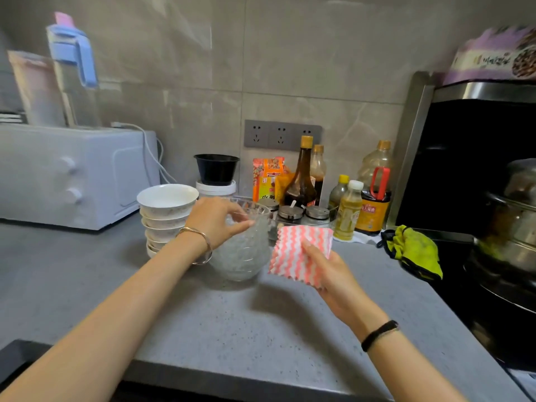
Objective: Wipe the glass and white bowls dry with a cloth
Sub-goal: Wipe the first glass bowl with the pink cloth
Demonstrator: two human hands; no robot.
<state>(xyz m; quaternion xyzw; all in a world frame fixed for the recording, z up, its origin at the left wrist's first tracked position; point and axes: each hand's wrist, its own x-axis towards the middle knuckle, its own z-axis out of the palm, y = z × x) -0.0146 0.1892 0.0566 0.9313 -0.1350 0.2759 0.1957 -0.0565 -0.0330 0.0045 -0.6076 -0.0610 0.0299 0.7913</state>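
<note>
A stack of clear glass bowls (243, 253) stands on the grey counter (232, 320) at the middle. My left hand (216, 220) grips the rim of the top glass bowl, fingers curled over its edge. Just left of it rises a stack of several white bowls (166, 210). My right hand (333, 274) holds a pink-and-white striped cloth (298, 252) up beside the glass bowls, thumb pressed on its front.
A white oven (72, 175) sits at the back left. Sauce bottles (301, 181), lidded jars and a black bowl (216, 168) line the wall. A yellow-green rag (414, 250) lies by the black stove, where steel pots (513, 221) stand.
</note>
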